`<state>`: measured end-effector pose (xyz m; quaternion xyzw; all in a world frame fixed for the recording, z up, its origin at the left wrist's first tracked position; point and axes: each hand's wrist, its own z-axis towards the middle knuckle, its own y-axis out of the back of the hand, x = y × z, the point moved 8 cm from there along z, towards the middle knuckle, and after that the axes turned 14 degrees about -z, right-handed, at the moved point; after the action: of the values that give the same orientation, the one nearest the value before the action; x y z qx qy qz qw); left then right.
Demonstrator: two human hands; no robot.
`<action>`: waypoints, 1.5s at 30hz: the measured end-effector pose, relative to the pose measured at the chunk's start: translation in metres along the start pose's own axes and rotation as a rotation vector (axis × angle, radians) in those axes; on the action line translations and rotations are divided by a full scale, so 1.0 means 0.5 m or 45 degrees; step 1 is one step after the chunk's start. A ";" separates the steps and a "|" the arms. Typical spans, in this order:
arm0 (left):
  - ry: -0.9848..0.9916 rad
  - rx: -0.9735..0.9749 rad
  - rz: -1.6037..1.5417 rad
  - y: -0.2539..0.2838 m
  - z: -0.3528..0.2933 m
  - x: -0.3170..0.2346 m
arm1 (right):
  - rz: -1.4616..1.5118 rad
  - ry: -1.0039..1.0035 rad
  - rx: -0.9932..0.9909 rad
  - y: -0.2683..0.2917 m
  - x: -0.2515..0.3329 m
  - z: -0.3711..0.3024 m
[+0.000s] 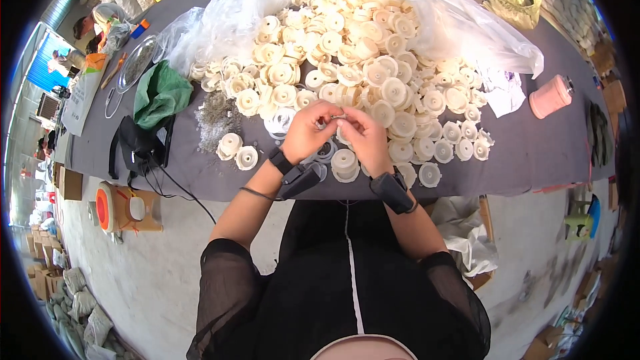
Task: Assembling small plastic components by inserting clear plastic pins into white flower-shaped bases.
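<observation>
My left hand [309, 133] and my right hand [365, 139] meet over the near side of the table, fingertips almost touching. Both are closed in a pinch around a small, thin, metallic-looking piece [338, 117], too small to name. Just beyond my fingers spreads a big heap of cream plastic round parts [363, 47], flanged like spool ends. Beneath my left hand, partly covered by it, lie clear and whitish rings [325, 153]. Left of that hand sits a pile of small metal and clear pieces [217, 120], with a few loose round parts [247, 158] nearer me.
Clear plastic bags [240, 10] border the heap behind. Left on the dark tabletop [193, 177] are a green cloth [163, 93] and a black pouch [139, 143] with cables. A pink thread cone [551, 97] lies at right. Another person [107, 20] is at the far left.
</observation>
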<state>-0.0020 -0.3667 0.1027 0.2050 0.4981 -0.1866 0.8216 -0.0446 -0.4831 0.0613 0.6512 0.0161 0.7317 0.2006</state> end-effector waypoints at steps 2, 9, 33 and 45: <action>0.017 -0.008 -0.030 0.005 0.000 0.000 | 0.140 -0.117 0.049 -0.005 -0.008 0.008; 0.183 0.037 0.855 0.030 -0.001 0.098 | 0.286 -0.169 -0.102 0.033 -0.014 -0.010; -0.022 -0.050 0.766 0.022 -0.088 -0.020 | 0.274 -0.195 0.151 -0.003 -0.029 -0.060; 0.245 -0.128 -0.343 0.004 -0.103 0.005 | 0.852 -0.261 0.395 -0.030 -0.018 -0.065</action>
<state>-0.0383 -0.3384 0.0792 0.1120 0.6061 -0.2494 0.7469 -0.0709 -0.4643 0.0437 0.7129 -0.1070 0.6767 -0.1496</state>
